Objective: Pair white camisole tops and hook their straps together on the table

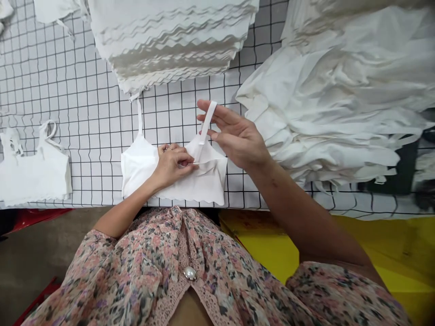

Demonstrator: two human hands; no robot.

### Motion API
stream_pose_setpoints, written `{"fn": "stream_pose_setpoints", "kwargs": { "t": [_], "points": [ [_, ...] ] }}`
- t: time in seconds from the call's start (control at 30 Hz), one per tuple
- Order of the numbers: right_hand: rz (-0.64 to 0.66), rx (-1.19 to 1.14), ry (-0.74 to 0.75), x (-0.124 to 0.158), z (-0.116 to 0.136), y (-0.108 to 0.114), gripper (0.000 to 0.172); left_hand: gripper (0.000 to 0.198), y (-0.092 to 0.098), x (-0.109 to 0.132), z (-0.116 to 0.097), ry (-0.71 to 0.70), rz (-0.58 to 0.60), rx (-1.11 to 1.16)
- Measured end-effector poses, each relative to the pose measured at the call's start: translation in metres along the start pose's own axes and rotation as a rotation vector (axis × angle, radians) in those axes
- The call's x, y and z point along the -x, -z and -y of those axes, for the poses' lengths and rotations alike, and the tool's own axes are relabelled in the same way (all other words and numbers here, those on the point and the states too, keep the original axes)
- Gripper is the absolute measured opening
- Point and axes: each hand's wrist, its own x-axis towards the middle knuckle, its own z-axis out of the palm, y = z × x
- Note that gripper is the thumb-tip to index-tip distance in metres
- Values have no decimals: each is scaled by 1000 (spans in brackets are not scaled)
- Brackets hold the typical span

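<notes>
Head view: a white, thin-strapped fabric garment (pixel 139 170) lies flat on the white, black-gridded desk (pixel 98 108), directly before the person. The left hand (pixel 173 163) pinches the garment's upper edge between thumb and forefinger near the strap base, apparently to anchor it. The right hand (pixel 239 138), fingers extended and slightly apart, raises the narrow white strap loop (pixel 208 118), presumably keeping it clear of the fabric.

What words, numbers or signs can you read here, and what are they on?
None: I can't read any words, labels, brands, numbers or signs.
White top: no writing that I can see.
Checked cloth: only crossing lines, no letters.
Yellow surface: maybe faint reddish marks near its top, too blurred to read.
</notes>
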Motion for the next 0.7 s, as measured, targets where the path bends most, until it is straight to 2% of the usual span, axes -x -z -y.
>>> {"fn": "stream_pose_setpoints", "kwargs": {
  "t": [0.1, 0.2, 0.27, 0.33, 0.43, 0.53, 0.63, 0.7],
  "points": [
    [-32, -113, -65, -19, -15, 8, 58, 25, -4, -6, 2, 20, -18, -31],
    [-110, -241, -133, -28, -34, 16, 34, 15, -9, -11, 3, 44, -111, -89],
    [-209, -239, -176, -23, -38, 20, 15, 16, -8, -8, 5, 23, -194, -145],
    [-313, -131, -162, -8, -34, 23, 7, 23, -5, 3, 8, -25, -276, -207],
    [-391, 158, -15, 28, -22, 18, 12, 15, -2, 26, 11, -123, -337, -290],
    [-315, 528, 150, 68, -21, 0, 26, 25, -9, 46, 14, -301, -219, -344],
    [-211, 828, 124, 104, -30, -20, 46, 51, -20, 54, 15, -403, -84, -412],
    [-232, 918, 61, 121, -35, -27, 55, 62, -25, 53, 16, -389, -38, -438]
  ]
}}
